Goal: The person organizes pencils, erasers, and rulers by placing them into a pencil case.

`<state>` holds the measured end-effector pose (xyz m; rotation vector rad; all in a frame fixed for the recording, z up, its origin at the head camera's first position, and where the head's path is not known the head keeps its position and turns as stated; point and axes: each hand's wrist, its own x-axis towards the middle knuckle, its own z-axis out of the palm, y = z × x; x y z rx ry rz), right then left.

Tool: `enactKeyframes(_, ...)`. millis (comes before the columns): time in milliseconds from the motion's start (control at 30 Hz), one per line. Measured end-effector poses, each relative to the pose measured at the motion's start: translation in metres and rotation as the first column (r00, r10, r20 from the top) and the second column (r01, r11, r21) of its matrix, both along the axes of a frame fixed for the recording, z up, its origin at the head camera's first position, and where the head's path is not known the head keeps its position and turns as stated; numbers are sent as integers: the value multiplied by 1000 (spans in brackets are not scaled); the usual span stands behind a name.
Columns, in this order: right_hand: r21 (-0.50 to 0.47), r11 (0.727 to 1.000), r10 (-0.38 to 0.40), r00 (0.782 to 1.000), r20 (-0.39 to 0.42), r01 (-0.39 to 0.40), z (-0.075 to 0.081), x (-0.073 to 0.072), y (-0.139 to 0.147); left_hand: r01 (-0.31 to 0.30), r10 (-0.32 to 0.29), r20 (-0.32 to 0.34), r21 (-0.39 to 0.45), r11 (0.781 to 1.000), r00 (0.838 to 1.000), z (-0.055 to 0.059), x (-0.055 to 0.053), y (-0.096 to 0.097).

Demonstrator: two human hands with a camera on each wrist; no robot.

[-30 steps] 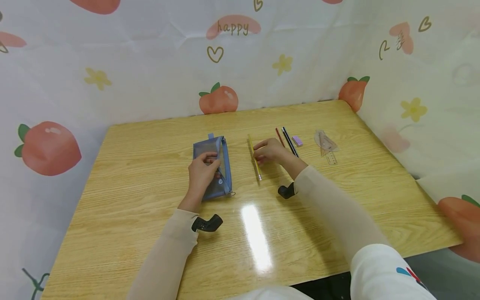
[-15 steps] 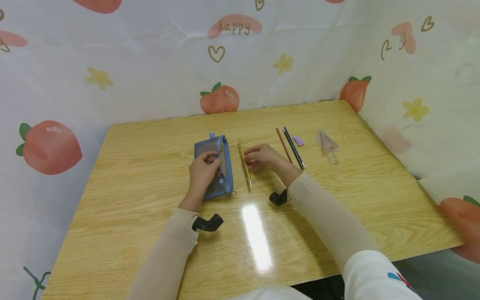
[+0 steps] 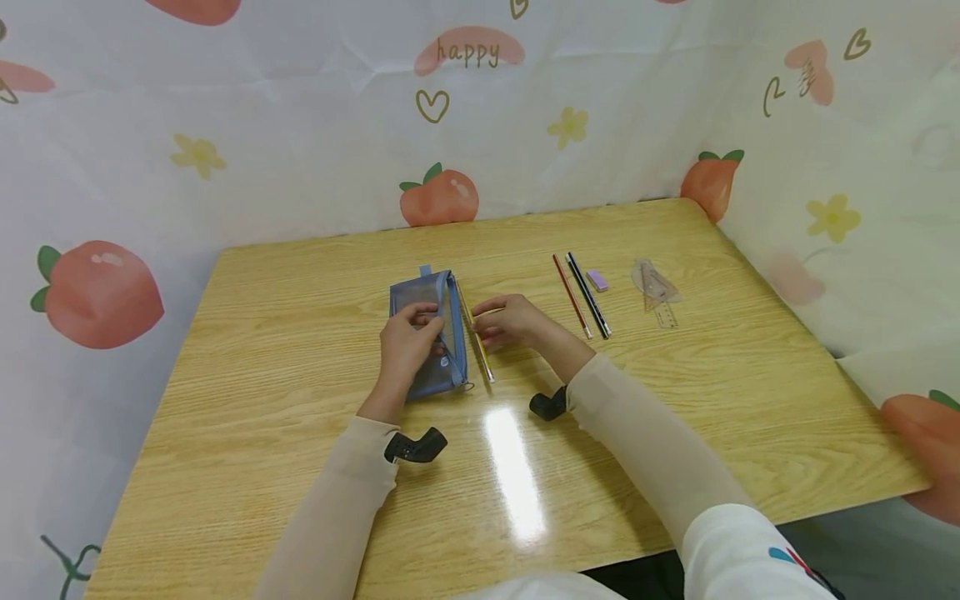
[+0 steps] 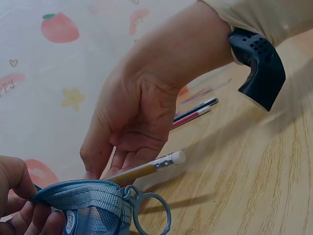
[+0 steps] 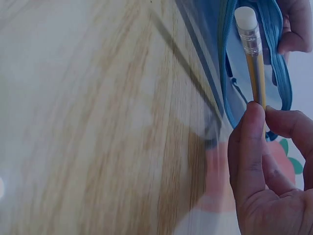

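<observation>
A blue mesh pencil case [image 3: 427,287] lies on the table with its zipped mouth spread apart along the right side. My left hand [image 3: 407,346] pinches the edge of that mouth, as the left wrist view also shows at the blue fabric. Between thumb and fingers my right hand [image 3: 510,321] holds a yellow pencil [image 3: 482,354], its white eraser end toward me. The pencil runs alongside the case's opening; in the right wrist view its eraser [image 5: 246,18] overlaps the gap between the zipper edges. A ring pull [image 4: 152,211] hangs at the case's near end.
To the right lie a red pencil [image 3: 572,296], dark pencils [image 3: 588,293] and a purple eraser [image 3: 597,280]. Farther right are clear drawing tools, among them a set square [image 3: 657,288] and a small ruler [image 3: 665,315]. A patterned cloth [image 3: 315,167] hangs behind the wooden table [image 3: 285,333].
My right hand has carried the yellow pencil leftward, from apart from the case to right beside its opening. The left hand has stayed on the pencil case.
</observation>
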<state>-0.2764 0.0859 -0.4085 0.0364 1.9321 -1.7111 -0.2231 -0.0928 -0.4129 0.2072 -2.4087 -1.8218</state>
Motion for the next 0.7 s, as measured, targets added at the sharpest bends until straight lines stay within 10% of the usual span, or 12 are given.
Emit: enactKeyframes(700, -71, 996, -57, 998, 27, 58, -3, -1, -16, 17, -17, 21, 15, 1000, 1000, 1, 1, 6)
